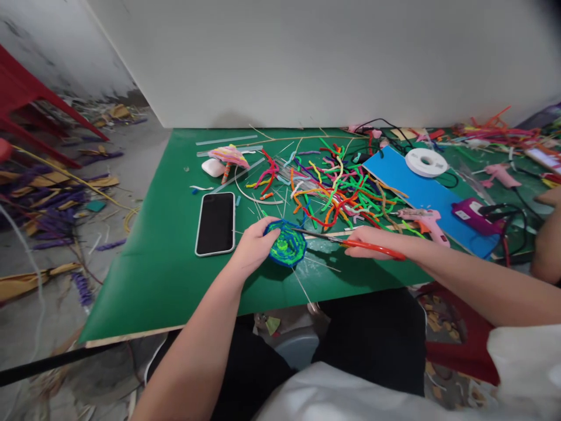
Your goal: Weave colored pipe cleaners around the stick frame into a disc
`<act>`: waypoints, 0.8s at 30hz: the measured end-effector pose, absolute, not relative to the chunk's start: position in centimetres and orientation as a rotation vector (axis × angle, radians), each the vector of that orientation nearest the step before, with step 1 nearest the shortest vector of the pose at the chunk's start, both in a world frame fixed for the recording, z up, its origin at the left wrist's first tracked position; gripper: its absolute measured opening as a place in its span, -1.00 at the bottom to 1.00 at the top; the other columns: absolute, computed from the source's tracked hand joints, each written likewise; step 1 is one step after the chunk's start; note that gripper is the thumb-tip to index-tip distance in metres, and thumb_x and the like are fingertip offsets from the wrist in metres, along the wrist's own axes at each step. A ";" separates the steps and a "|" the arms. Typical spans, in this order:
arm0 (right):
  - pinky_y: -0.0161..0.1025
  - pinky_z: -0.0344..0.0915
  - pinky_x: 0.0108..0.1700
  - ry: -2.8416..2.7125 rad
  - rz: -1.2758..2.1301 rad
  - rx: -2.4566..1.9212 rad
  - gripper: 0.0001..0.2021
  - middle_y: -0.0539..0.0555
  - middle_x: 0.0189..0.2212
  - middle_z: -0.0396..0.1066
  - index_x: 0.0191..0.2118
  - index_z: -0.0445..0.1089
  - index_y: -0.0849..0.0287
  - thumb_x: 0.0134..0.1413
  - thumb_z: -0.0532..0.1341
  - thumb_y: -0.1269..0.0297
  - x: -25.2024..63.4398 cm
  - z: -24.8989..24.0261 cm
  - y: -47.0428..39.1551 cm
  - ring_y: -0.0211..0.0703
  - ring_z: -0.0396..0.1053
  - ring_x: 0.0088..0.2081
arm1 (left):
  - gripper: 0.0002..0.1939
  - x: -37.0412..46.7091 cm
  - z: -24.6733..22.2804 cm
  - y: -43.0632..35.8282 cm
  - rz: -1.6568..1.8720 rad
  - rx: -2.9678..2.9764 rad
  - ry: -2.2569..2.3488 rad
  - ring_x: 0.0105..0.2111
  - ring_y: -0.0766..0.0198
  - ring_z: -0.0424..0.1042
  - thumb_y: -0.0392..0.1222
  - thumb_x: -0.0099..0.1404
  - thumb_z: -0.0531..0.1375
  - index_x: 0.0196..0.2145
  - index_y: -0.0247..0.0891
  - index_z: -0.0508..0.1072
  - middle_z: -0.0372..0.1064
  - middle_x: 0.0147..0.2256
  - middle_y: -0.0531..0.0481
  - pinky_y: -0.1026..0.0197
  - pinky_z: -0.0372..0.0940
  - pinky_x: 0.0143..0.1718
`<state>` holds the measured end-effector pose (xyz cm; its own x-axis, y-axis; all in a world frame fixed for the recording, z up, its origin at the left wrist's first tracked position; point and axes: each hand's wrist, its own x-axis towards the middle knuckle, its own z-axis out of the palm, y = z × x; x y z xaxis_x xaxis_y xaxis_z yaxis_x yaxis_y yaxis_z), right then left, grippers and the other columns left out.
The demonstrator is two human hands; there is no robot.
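A round woven disc [287, 248] in blue and green, with thin wires sticking out around it, is pinched at its left edge by my left hand [258, 242]. My right hand [364, 242] holds pliers or scissors [381, 250] with red handles. Their dark, narrow tips reach over the upper right part of the disc; whether they grip a wire is too small to tell. Left of my left hand lies a phone [216, 224] with a dark screen. Beyond the disc is a pile of coloured fuzzy stems [335, 187].
On the green table [144, 263] are a small pink and yellow umbrella [229, 155], a white case [213, 168], a blue board [394, 169], a white spool [426, 162], a pink glue gun [427, 222] and a purple device [475, 216]. Another person's arm [547, 240] shows at the right edge.
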<state>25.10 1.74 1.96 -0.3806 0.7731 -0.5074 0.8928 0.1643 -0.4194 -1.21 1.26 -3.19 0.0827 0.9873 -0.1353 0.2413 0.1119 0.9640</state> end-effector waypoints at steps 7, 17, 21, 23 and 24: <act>-0.39 -0.03 -0.64 2.173 -1.175 1.510 -0.57 -0.12 -0.75 -0.02 -0.64 0.03 0.17 -0.12 0.08 -0.09 25.6 1.9 3.6 -0.40 0.00 -0.69 | -0.75 -1.0 -2.8 2.0 0.944 1.052 1.395 -0.52 0.30 0.35 -0.19 -0.01 0.15 -0.31 -0.26 0.41 0.36 -0.52 0.07 0.26 0.29 -0.50; -0.34 0.17 -0.47 2.337 -1.103 1.885 -0.61 -0.01 -0.52 0.29 -0.34 0.26 0.20 -0.03 0.03 -0.08 30.7 0.5 0.9 -0.26 0.25 -0.50 | -0.69 -2.4 -2.8 2.2 1.084 1.188 1.373 -0.38 0.27 0.39 -0.09 0.08 0.13 -0.23 -0.29 0.40 0.41 -0.35 -0.01 0.24 0.30 -0.35; -0.30 0.16 -0.46 2.307 -0.440 2.097 -0.57 0.07 -0.42 0.42 -0.22 0.34 0.15 -0.05 0.04 -0.10 32.0 -0.8 0.0 -0.13 0.35 -0.43 | -0.67 -2.9 -1.5 1.4 1.319 1.447 1.670 -0.32 0.23 0.40 -0.11 0.15 0.10 -0.14 -0.25 0.38 0.42 -0.31 -0.03 0.17 0.29 -0.26; -0.27 0.17 -0.46 2.288 -0.240 2.096 -0.53 0.10 -0.37 0.44 -0.13 0.33 0.13 -0.04 0.03 -0.09 32.0 -1.4 -0.1 -0.08 0.37 -0.42 | -0.65 -3.1 -0.6 0.9 1.517 1.727 1.776 -0.21 0.21 0.38 -0.18 0.17 0.09 -0.07 -0.23 0.36 0.41 -0.19 -0.06 0.14 0.24 -0.13; -0.25 0.19 -0.45 2.304 -0.199 2.085 -0.53 0.11 -0.35 0.45 -0.10 0.32 0.14 -0.02 0.02 -0.08 31.9 -1.6 -0.1 -0.06 0.38 -0.40 | -0.64 -3.1 -0.3 0.7 1.585 1.907 1.762 -0.15 0.19 0.35 -0.23 0.17 0.08 -0.04 -0.22 0.34 0.38 -0.13 -0.08 0.13 0.21 -0.07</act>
<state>31.93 -0.13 -1.63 -0.1029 0.9890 -0.1060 0.9926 0.0951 -0.0760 -3.14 0.69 -0.31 -0.2107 0.7764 0.5940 0.6728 -0.3256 0.6643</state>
